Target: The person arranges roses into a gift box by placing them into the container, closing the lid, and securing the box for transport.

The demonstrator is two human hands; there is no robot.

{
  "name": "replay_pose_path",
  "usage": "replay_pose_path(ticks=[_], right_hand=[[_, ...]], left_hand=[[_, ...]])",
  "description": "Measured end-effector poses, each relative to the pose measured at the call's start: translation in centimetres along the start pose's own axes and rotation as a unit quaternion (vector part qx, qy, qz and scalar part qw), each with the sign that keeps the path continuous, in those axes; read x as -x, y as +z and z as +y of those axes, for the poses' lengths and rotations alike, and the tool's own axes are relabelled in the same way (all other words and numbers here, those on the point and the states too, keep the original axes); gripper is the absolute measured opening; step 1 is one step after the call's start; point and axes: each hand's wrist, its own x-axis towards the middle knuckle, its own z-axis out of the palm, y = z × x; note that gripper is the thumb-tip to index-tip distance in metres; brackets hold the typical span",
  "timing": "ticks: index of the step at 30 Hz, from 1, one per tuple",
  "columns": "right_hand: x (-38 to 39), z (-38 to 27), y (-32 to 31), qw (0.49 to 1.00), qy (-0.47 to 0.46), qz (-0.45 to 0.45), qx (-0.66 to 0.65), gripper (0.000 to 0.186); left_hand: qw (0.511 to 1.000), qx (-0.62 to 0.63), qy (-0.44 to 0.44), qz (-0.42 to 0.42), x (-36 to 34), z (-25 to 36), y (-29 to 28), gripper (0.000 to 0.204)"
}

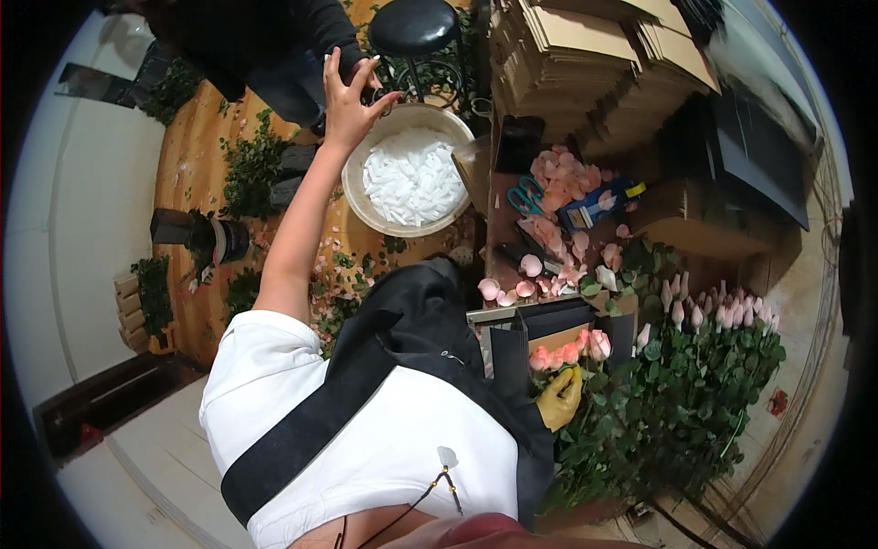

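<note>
My bare left hand (352, 112) is stretched far forward above the near rim of a round tub (351, 197), with its fingers spread apart. A small dark thing shows just behind its thumb, partly hidden. White pieces shaped like short tubes (412, 178) fill the tub. My right hand (560, 400) wears a yellow glove, its fingertips pressed together just below a row of pink roses (569, 353) over brown cardboard (558, 340). What the gloved fingers pinch, if anything, is hidden. A paler rose (599, 345) ends the row.
Another person (256, 55) in dark clothes stands ahead, beside a black stool (413, 27). Loose petals (562, 178), teal-handled scissors (526, 195) and a blue box (590, 209) lie on the bench. Stacked cardboard (585, 55) rises behind. Leafy rosebuds (695, 366) stand at right.
</note>
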Motion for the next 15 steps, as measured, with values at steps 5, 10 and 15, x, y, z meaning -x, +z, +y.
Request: replay_pose_path(ticks=[5,10,15], right_hand=[[0.1,-0.4,-0.2,0.999,0.023,-0.02,0.041,0.03],[0.5,1.6,0.9,1.0,-0.013,0.015,-0.002,0.029],[0.6,1.2,0.5,1.0,0.015,0.005,-0.001,0.03]], left_hand=[[0.993,0.017,0.09,-0.068,2.2,2.1,0.6,0.059],[0.978,0.08,0.187,-0.049,4.7,0.8,1.1,0.022],[0.973,0.19,0.013,0.131,2.7,2.5,-0.9,0.024]])
